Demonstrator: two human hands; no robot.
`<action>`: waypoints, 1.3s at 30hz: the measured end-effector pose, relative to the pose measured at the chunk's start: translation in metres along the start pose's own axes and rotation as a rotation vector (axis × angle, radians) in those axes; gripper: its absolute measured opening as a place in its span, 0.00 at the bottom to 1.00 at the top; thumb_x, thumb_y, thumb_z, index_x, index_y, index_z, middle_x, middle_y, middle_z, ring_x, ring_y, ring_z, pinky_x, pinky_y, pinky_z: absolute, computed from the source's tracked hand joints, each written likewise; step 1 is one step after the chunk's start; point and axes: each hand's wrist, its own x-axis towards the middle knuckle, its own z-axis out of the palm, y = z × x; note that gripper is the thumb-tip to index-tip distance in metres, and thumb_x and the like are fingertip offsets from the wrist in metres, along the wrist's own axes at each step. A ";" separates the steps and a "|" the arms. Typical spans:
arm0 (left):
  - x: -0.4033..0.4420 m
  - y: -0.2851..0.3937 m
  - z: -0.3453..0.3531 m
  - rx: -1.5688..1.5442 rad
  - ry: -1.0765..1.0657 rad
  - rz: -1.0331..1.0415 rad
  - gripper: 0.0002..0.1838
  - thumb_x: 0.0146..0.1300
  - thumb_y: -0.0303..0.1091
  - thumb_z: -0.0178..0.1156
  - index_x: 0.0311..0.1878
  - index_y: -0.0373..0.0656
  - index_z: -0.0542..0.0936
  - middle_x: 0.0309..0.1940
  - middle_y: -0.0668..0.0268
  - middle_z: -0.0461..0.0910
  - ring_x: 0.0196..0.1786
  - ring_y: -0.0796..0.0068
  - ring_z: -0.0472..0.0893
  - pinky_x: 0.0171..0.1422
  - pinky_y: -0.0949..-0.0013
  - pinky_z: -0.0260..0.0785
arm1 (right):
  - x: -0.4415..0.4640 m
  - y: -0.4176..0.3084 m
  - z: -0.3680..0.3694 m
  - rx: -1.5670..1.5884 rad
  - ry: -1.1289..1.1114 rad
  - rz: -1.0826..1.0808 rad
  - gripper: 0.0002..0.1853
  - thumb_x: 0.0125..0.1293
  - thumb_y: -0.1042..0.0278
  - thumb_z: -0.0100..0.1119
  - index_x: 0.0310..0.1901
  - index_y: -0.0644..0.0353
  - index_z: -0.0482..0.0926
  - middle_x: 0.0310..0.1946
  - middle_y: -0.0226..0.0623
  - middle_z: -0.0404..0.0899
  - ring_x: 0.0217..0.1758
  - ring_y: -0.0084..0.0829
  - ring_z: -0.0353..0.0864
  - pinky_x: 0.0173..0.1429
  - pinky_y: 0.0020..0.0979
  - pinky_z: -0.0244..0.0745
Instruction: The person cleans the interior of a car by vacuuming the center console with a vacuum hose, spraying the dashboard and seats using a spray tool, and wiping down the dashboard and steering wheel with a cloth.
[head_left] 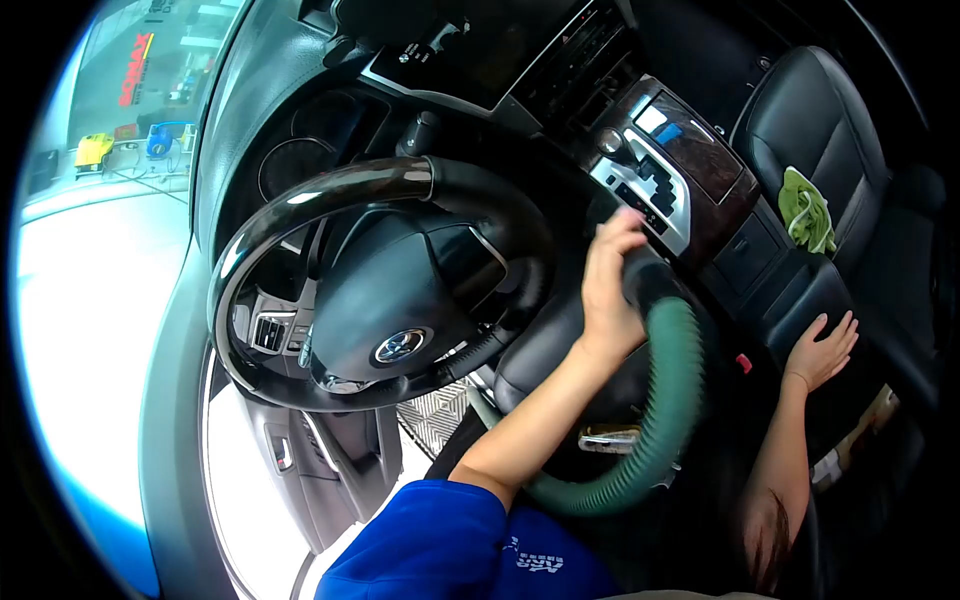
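My left hand (612, 285) is wrapped round the black end piece of a green ribbed hose (672, 385), beside the gear shifter panel (655, 195) on the centre console. From there the hose curves down past my forearm toward my body. The front tip of the black end piece is dark and hard to make out. On the right, my right hand (825, 352) lies with its fingers spread on the dark armrest (808, 305), holding nothing.
The steering wheel (400, 290) stands at the left, close to my left forearm. A green cloth (806, 212) lies on the black passenger seat (820, 120). A red buckle (743, 363) shows beside the driver's seat. The open door (320, 460) is at the lower left.
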 end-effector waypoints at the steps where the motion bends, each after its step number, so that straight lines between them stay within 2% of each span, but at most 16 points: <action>1: 0.006 0.002 -0.003 0.152 0.042 -0.055 0.22 0.48 0.24 0.69 0.47 0.39 0.73 0.54 0.53 0.73 0.59 0.57 0.74 0.62 0.61 0.67 | 0.000 0.000 0.001 0.006 0.005 -0.002 0.29 0.71 0.48 0.44 0.69 0.51 0.63 0.71 0.36 0.61 0.74 0.39 0.56 0.74 0.47 0.49; 6: 0.022 -0.041 0.017 0.217 0.179 -0.139 0.23 0.48 0.26 0.70 0.49 0.42 0.75 0.53 0.57 0.73 0.57 0.59 0.75 0.63 0.64 0.66 | 0.000 -0.004 -0.003 0.017 -0.006 0.004 0.29 0.71 0.48 0.44 0.69 0.52 0.64 0.71 0.36 0.60 0.74 0.40 0.56 0.74 0.48 0.50; 9: 0.019 -0.049 0.020 0.227 0.219 -0.074 0.24 0.49 0.26 0.69 0.50 0.40 0.74 0.52 0.56 0.75 0.59 0.59 0.75 0.66 0.63 0.64 | -0.001 -0.002 -0.002 0.034 0.008 0.002 0.29 0.71 0.48 0.45 0.69 0.51 0.64 0.71 0.35 0.60 0.74 0.40 0.56 0.74 0.48 0.49; 11: 0.019 -0.054 0.020 0.132 0.261 -0.032 0.22 0.56 0.24 0.66 0.54 0.37 0.72 0.54 0.56 0.74 0.62 0.61 0.73 0.69 0.63 0.60 | -0.001 -0.005 -0.007 0.040 -0.003 0.008 0.29 0.70 0.48 0.45 0.69 0.51 0.64 0.71 0.35 0.60 0.75 0.40 0.56 0.74 0.48 0.49; 14: 0.016 -0.055 0.021 0.073 0.215 -0.128 0.26 0.60 0.23 0.63 0.60 0.37 0.66 0.59 0.55 0.68 0.67 0.61 0.67 0.72 0.62 0.55 | 0.000 -0.007 -0.009 0.069 -0.001 0.018 0.28 0.70 0.49 0.46 0.68 0.51 0.64 0.71 0.36 0.60 0.75 0.40 0.55 0.75 0.48 0.48; 17: 0.018 -0.057 0.020 0.141 0.280 0.012 0.23 0.51 0.23 0.67 0.52 0.37 0.74 0.55 0.55 0.75 0.63 0.58 0.73 0.70 0.60 0.61 | 0.000 -0.010 -0.012 0.086 -0.003 0.026 0.28 0.70 0.49 0.46 0.68 0.52 0.64 0.71 0.36 0.60 0.75 0.40 0.55 0.75 0.48 0.47; 19: 0.013 -0.054 0.018 0.164 0.245 0.072 0.23 0.53 0.22 0.66 0.53 0.37 0.72 0.57 0.53 0.74 0.63 0.57 0.72 0.70 0.59 0.61 | 0.000 -0.010 -0.012 0.079 -0.003 0.035 0.28 0.70 0.50 0.46 0.69 0.52 0.64 0.71 0.36 0.60 0.75 0.40 0.54 0.75 0.48 0.47; 22: 0.017 -0.046 0.015 0.043 0.323 -0.137 0.26 0.58 0.22 0.62 0.59 0.40 0.65 0.58 0.56 0.70 0.61 0.62 0.71 0.69 0.61 0.61 | 0.000 -0.011 -0.014 0.099 -0.002 0.026 0.29 0.70 0.50 0.45 0.69 0.51 0.63 0.71 0.38 0.59 0.76 0.40 0.53 0.75 0.48 0.46; 23: 0.021 -0.046 0.019 0.041 0.329 -0.126 0.25 0.59 0.23 0.62 0.59 0.40 0.66 0.57 0.56 0.70 0.59 0.63 0.72 0.68 0.63 0.62 | 0.000 -0.010 -0.013 0.095 -0.007 0.028 0.29 0.70 0.50 0.45 0.69 0.51 0.63 0.71 0.38 0.59 0.76 0.40 0.53 0.75 0.48 0.46; 26: 0.044 -0.042 0.023 -0.110 0.332 -0.371 0.24 0.59 0.25 0.63 0.59 0.41 0.69 0.55 0.57 0.72 0.56 0.66 0.73 0.64 0.65 0.64 | 0.001 -0.010 -0.013 0.089 -0.004 0.024 0.29 0.70 0.50 0.45 0.69 0.51 0.63 0.71 0.38 0.59 0.76 0.40 0.53 0.75 0.48 0.46; 30: 0.052 -0.039 0.020 -0.106 0.286 -0.443 0.25 0.60 0.25 0.63 0.60 0.44 0.69 0.51 0.60 0.74 0.54 0.68 0.75 0.62 0.67 0.65 | 0.000 -0.010 -0.015 0.092 -0.011 0.030 0.29 0.70 0.50 0.46 0.69 0.51 0.63 0.71 0.38 0.59 0.76 0.40 0.53 0.75 0.48 0.46; 31: 0.048 -0.040 0.018 -0.041 0.338 -0.372 0.25 0.59 0.24 0.63 0.60 0.43 0.69 0.52 0.60 0.73 0.54 0.69 0.75 0.62 0.67 0.66 | 0.001 -0.011 -0.015 0.095 -0.012 0.031 0.29 0.70 0.50 0.46 0.69 0.51 0.63 0.71 0.38 0.59 0.76 0.40 0.53 0.75 0.48 0.46; 33: 0.036 -0.050 0.019 -0.066 0.332 -0.380 0.25 0.59 0.24 0.63 0.59 0.42 0.69 0.53 0.61 0.73 0.54 0.69 0.74 0.62 0.67 0.66 | 0.002 -0.011 -0.015 0.098 -0.006 0.036 0.29 0.70 0.50 0.46 0.69 0.51 0.63 0.71 0.38 0.59 0.76 0.40 0.53 0.75 0.48 0.46; 34: 0.042 -0.049 0.023 -0.081 0.321 -0.276 0.25 0.59 0.24 0.63 0.59 0.41 0.69 0.53 0.61 0.73 0.55 0.69 0.74 0.62 0.67 0.65 | 0.001 -0.011 -0.015 0.103 -0.005 0.030 0.29 0.70 0.50 0.46 0.69 0.52 0.63 0.71 0.38 0.59 0.76 0.40 0.53 0.75 0.48 0.46; 37: 0.055 -0.044 0.024 -0.092 0.262 -0.381 0.25 0.57 0.22 0.64 0.58 0.43 0.70 0.53 0.62 0.73 0.55 0.69 0.73 0.64 0.67 0.63 | 0.000 -0.012 -0.016 0.102 -0.005 0.028 0.29 0.69 0.50 0.46 0.69 0.52 0.63 0.71 0.38 0.59 0.76 0.40 0.53 0.75 0.48 0.46; 39: 0.052 -0.045 0.024 -0.196 0.298 -0.358 0.25 0.56 0.21 0.64 0.58 0.43 0.71 0.54 0.62 0.73 0.55 0.69 0.73 0.65 0.66 0.63 | 0.001 -0.012 -0.017 0.099 0.002 0.033 0.29 0.69 0.50 0.47 0.68 0.52 0.64 0.71 0.38 0.59 0.76 0.40 0.53 0.75 0.48 0.46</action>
